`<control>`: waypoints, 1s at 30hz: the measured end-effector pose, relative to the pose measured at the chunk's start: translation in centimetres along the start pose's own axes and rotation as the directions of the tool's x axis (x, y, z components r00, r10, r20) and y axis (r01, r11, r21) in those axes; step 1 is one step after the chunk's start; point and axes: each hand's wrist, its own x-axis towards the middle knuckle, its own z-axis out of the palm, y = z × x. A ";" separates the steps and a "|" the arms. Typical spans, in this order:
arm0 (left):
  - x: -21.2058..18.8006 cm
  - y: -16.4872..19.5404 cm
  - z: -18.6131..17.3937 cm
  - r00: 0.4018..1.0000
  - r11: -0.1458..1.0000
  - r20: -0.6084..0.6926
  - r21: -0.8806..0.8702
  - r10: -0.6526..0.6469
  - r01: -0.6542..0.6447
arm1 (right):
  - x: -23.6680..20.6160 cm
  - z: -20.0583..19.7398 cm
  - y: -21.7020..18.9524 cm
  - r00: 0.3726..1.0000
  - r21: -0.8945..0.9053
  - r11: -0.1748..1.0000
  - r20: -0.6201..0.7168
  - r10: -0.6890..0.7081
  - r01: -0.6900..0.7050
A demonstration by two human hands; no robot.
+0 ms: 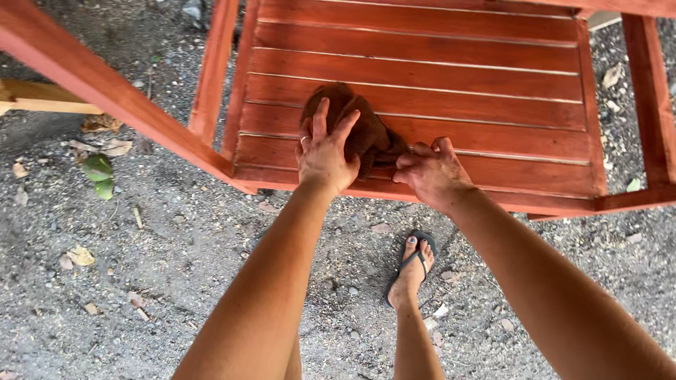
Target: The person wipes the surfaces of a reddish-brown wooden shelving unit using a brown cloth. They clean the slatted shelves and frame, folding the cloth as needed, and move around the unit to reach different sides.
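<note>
A brown cloth (362, 130) lies bunched up on the seat of a red wooden chair (493, 84), near the front edge of the seat and a bit toward its left side. The seat is made of long flat boards with thin gaps between them. The left hand (325, 156) lies flat on top of the cloth with its fingers spread out wide, so it presses down on it and does not close around it. There is a ring on one finger of that hand. The right hand (431, 172) is just beside the cloth, at its right end, close to the front edge of the seat. Its fingers are curled in and seem to pinch the end of the cloth, but the tips are partly hidden, so it is hard to be sure. A red arm rail (105, 91) runs along the left side of the chair, and another one (651, 105) runs along the right side. Under the front edge of the seat is grey gravel ground (176, 260). A foot in a dark flip-flop (410, 267) stands on the gravel. Some dry leaves and a green leaf (98, 172) lie on the ground, off to the left of the chair.
</note>
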 end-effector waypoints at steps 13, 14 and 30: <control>-0.8 7.8 10.2 0.982 0.993 0.157 -0.052 -0.101 0.111 | -9.8 6.7 5.9 0.990 0.042 0.996 -0.118 0.081 -0.077; -0.8 8.7 11.0 0.984 0.994 0.156 -0.048 -0.086 0.094 | -10.5 7.3 6.3 0.984 0.065 0.994 -0.152 0.095 -0.086; 0.5 16.2 13.4 0.982 0.981 0.056 -0.082 0.183 -0.178 | -16.0 11.1 8.7 0.936 0.388 0.853 0.105 0.335 -0.349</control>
